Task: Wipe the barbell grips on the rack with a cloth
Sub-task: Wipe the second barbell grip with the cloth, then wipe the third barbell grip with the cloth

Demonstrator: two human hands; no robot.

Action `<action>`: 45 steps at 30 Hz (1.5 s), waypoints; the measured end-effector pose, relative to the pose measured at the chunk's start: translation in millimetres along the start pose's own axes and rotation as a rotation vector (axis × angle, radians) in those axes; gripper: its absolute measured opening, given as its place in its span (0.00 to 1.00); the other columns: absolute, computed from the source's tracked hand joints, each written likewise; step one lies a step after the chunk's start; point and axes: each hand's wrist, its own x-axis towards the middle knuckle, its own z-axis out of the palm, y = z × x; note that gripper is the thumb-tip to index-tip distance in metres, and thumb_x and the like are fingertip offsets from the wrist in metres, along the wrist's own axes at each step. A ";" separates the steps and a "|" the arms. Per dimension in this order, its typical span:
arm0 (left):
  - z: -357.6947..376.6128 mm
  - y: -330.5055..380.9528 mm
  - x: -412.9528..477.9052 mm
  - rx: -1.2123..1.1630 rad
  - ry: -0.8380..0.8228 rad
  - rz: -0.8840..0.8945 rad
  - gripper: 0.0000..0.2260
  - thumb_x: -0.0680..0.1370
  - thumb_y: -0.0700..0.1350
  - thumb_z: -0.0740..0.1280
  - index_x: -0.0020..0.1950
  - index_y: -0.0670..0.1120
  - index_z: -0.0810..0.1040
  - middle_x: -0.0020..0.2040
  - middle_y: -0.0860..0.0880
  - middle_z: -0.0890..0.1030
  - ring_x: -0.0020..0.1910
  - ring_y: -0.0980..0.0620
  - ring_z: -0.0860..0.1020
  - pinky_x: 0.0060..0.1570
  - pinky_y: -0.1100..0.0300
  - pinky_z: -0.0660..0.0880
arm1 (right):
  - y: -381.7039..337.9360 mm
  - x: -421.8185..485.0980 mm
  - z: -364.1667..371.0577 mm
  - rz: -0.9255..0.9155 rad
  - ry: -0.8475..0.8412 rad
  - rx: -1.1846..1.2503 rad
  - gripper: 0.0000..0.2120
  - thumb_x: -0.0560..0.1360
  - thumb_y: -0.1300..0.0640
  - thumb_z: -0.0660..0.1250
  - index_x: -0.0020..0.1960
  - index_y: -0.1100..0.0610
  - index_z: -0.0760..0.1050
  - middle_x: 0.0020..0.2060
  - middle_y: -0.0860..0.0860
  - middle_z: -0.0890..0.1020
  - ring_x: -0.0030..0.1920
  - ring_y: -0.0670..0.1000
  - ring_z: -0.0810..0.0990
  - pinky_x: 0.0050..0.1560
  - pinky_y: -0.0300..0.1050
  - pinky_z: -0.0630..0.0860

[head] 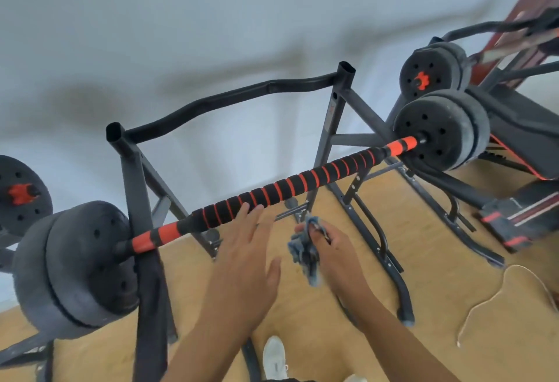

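The barbell [272, 191] lies across the dark rack [133, 176], running from the lower left of the frame up to the right, its black grip ringed with orange bands and its ends solid orange. Dark weight plates [438, 133] sit at both ends. Just below the bar's middle, the left hand [242, 260] reaches up with fingers straight and spread, the fingertips [246, 206] at the grip's lower edge; whether they touch it I cannot tell. Beside it, the right hand [332, 248] clutches a bunched blue-grey cloth [305, 248], held close under the bar. Another loaded bar [429, 76] sits at upper right. A white shoe [273, 357] stands on the tan floor [438, 245].
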 end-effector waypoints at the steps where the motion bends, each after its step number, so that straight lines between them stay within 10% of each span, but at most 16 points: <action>1: 21.4 16.1 0.7 0.008 -0.038 0.030 0.33 0.83 0.50 0.64 0.84 0.52 0.52 0.84 0.56 0.48 0.83 0.55 0.37 0.79 0.59 0.40 | 9.8 -1.4 -18.5 0.041 0.050 0.008 0.15 0.85 0.50 0.59 0.54 0.58 0.81 0.41 0.54 0.87 0.39 0.52 0.85 0.39 0.40 0.80; 6: 158.2 90.1 -1.9 0.099 -0.332 0.180 0.40 0.84 0.44 0.59 0.83 0.50 0.31 0.80 0.52 0.27 0.80 0.49 0.28 0.82 0.48 0.44 | 72.9 -30.6 -146.1 0.154 0.356 -0.303 0.13 0.84 0.48 0.59 0.53 0.51 0.81 0.42 0.49 0.85 0.43 0.48 0.83 0.44 0.49 0.78; 17: 340.7 352.3 -30.2 0.190 -0.658 0.511 0.39 0.85 0.48 0.63 0.85 0.48 0.37 0.84 0.49 0.34 0.83 0.48 0.38 0.82 0.51 0.48 | 213.2 -180.3 -467.6 0.312 0.581 -0.267 0.18 0.80 0.42 0.57 0.40 0.53 0.73 0.34 0.57 0.82 0.37 0.59 0.83 0.44 0.62 0.81; 20: 365.0 410.3 -44.0 0.117 -0.692 0.496 0.37 0.85 0.51 0.63 0.85 0.50 0.41 0.84 0.51 0.36 0.83 0.51 0.39 0.81 0.50 0.52 | 222.0 -197.9 -526.2 0.288 0.612 -0.327 0.17 0.81 0.48 0.60 0.38 0.58 0.70 0.32 0.58 0.79 0.33 0.56 0.79 0.35 0.53 0.74; 24: 373.5 461.6 -41.7 -0.060 -0.669 0.436 0.37 0.84 0.53 0.64 0.85 0.53 0.43 0.85 0.55 0.40 0.83 0.55 0.41 0.81 0.51 0.52 | 191.0 -186.2 -577.6 0.216 0.601 -0.389 0.17 0.82 0.53 0.61 0.39 0.62 0.72 0.35 0.60 0.77 0.31 0.50 0.69 0.29 0.41 0.61; 33: 409.9 529.7 59.0 -0.666 -0.604 0.071 0.28 0.79 0.65 0.67 0.78 0.60 0.67 0.67 0.65 0.77 0.67 0.65 0.74 0.68 0.53 0.74 | 169.0 -53.6 -669.3 0.184 0.363 -0.113 0.22 0.83 0.46 0.61 0.45 0.65 0.77 0.29 0.54 0.74 0.34 0.52 0.74 0.40 0.49 0.69; 36: 427.3 561.9 108.4 -0.836 -0.576 0.000 0.16 0.81 0.53 0.71 0.69 0.57 0.76 0.58 0.60 0.84 0.59 0.61 0.81 0.58 0.61 0.77 | 155.8 -5.2 -702.7 0.162 0.288 -0.083 0.22 0.83 0.48 0.63 0.49 0.68 0.76 0.35 0.59 0.76 0.36 0.50 0.73 0.39 0.48 0.69; 40: 437.1 596.6 177.5 -0.999 -0.385 -0.149 0.10 0.80 0.49 0.70 0.59 0.47 0.83 0.51 0.48 0.86 0.52 0.48 0.85 0.55 0.48 0.80 | 128.0 49.7 -751.8 0.127 0.218 -0.097 0.18 0.81 0.45 0.64 0.48 0.60 0.79 0.45 0.66 0.82 0.40 0.55 0.81 0.45 0.63 0.79; 45: 441.8 637.4 262.1 -1.096 -0.336 -0.288 0.09 0.85 0.43 0.65 0.59 0.39 0.81 0.51 0.38 0.84 0.47 0.41 0.82 0.53 0.44 0.76 | 91.2 118.9 -808.5 0.104 0.146 -0.015 0.12 0.83 0.50 0.64 0.50 0.56 0.81 0.42 0.51 0.87 0.41 0.49 0.87 0.39 0.42 0.82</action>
